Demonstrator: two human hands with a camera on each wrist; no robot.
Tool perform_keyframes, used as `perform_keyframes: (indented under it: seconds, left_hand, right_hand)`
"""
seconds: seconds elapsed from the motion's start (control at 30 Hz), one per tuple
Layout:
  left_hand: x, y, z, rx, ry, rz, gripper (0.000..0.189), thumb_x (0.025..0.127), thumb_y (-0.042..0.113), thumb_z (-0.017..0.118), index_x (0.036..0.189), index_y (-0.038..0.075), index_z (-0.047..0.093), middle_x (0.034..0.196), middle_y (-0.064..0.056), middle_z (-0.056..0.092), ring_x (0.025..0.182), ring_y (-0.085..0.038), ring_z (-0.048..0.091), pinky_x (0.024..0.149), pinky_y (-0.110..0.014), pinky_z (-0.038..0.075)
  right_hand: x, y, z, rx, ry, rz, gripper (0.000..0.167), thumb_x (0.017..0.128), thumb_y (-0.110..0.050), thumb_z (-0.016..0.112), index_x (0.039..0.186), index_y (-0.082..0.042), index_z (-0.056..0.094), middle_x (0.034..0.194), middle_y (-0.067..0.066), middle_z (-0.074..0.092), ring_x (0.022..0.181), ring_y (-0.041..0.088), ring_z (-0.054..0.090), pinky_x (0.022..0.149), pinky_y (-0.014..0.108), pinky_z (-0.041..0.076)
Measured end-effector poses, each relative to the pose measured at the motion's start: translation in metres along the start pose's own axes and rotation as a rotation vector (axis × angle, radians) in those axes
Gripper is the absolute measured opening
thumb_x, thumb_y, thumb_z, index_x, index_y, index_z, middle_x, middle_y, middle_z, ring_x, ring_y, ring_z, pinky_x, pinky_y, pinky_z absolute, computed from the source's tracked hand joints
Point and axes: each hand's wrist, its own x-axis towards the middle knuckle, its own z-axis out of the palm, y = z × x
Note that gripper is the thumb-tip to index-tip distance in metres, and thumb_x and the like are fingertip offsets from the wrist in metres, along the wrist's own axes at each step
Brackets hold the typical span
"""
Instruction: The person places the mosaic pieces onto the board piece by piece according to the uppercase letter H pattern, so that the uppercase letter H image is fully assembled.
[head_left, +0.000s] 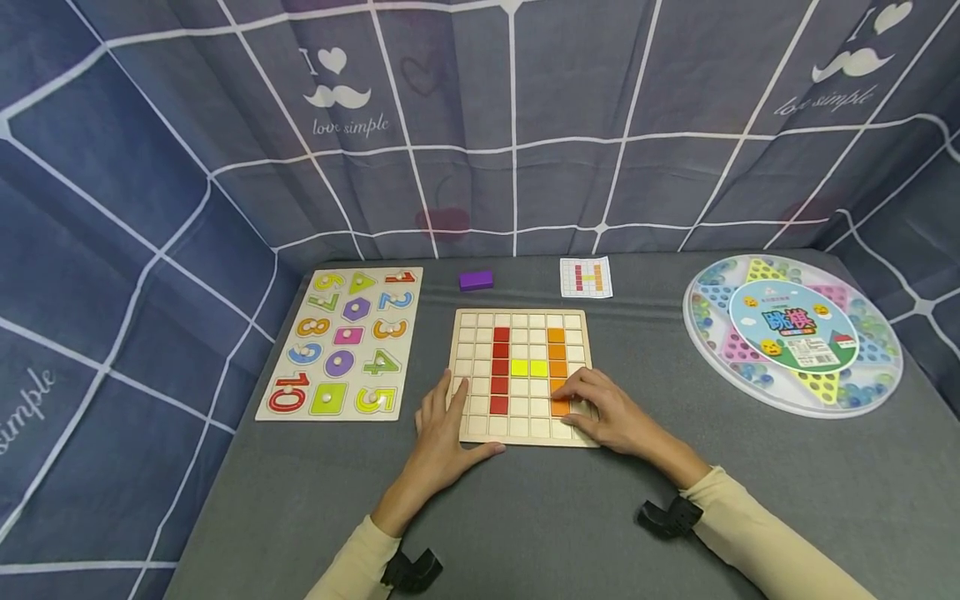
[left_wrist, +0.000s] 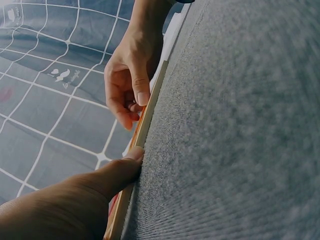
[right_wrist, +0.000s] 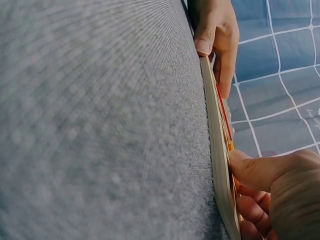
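A light wooden grid board [head_left: 528, 427] lies on the table in front of me. It bears a column of red tiles [head_left: 499, 369], two yellow tiles [head_left: 528, 367] and a column of orange tiles [head_left: 557, 352]. Along the board's left side and lower left corner rests my left hand [head_left: 442, 437], fingers straight and spread, thumb against the near edge [left_wrist: 134, 154]. My right hand [head_left: 615, 417] is over the lower right part, pinching the lowest orange tile [head_left: 560, 407] between thumb and forefinger. In the right wrist view the right thumb [right_wrist: 250, 167] presses at the tile's edge.
Behind the board lie a purple block [head_left: 476, 281] and a small pattern card [head_left: 586, 277] with a red, yellow and orange design. A number puzzle board [head_left: 339, 342] is at left, a round Chinese checkers board [head_left: 795, 333] at right. Grid-patterned cloth [head_left: 555, 183] hangs behind the table.
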Motion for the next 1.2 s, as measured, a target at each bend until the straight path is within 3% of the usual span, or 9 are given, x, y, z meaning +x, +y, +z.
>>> perform_keyframes:
  seconds: [0.6, 0.9, 1.03, 1.2]
  left_hand:
    - [-0.005, -0.003, -0.003, -0.009, -0.003, -0.003, 0.109, 0.069, 0.049, 0.085, 0.151, 0.0, 0.033, 0.159, -0.026, 0.018, 0.139, -0.044, 0.022, 0.099, -0.056, 0.02]
    - [-0.003, -0.002, -0.006, -0.022, -0.015, -0.01, 0.109, 0.07, 0.048, 0.085, 0.151, 0.001, 0.032, 0.159, -0.026, 0.017, 0.139, -0.044, 0.021, 0.1, -0.058, 0.019]
    - [-0.006, 0.001, -0.016, -0.016, 0.003, -0.004, 0.105, 0.072, 0.046, 0.084, 0.152, 0.001, 0.032, 0.158, -0.026, 0.02, 0.139, -0.044, 0.023, 0.1, -0.059, 0.02]
    - [0.0, 0.001, -0.046, 0.033, 0.042, -0.013, 0.099, 0.078, 0.042, 0.081, 0.151, -0.001, 0.031, 0.155, -0.024, 0.03, 0.139, -0.043, 0.029, 0.106, -0.062, 0.022]
  right_hand:
    - [-0.002, -0.003, 0.003, 0.025, 0.005, -0.03, 0.03, 0.081, -0.01, 0.079, 0.109, -0.014, 0.07, 0.11, -0.003, 0.062, 0.104, 0.013, 0.055, 0.093, 0.029, 0.04]
    - [-0.001, -0.002, -0.005, 0.018, 0.005, -0.034, 0.032, 0.081, -0.01, 0.079, 0.111, -0.012, 0.07, 0.109, -0.004, 0.062, 0.101, 0.01, 0.052, 0.089, 0.029, 0.039]
    - [-0.006, 0.001, -0.022, -0.038, 0.024, -0.041, 0.037, 0.079, -0.007, 0.08, 0.114, -0.01, 0.068, 0.109, -0.002, 0.062, 0.103, 0.013, 0.052, 0.091, 0.03, 0.038]
    - [-0.02, 0.015, -0.055, -0.172, 0.087, -0.022, 0.041, 0.077, -0.002, 0.079, 0.116, -0.008, 0.067, 0.112, 0.001, 0.063, 0.107, 0.019, 0.054, 0.094, 0.032, 0.036]
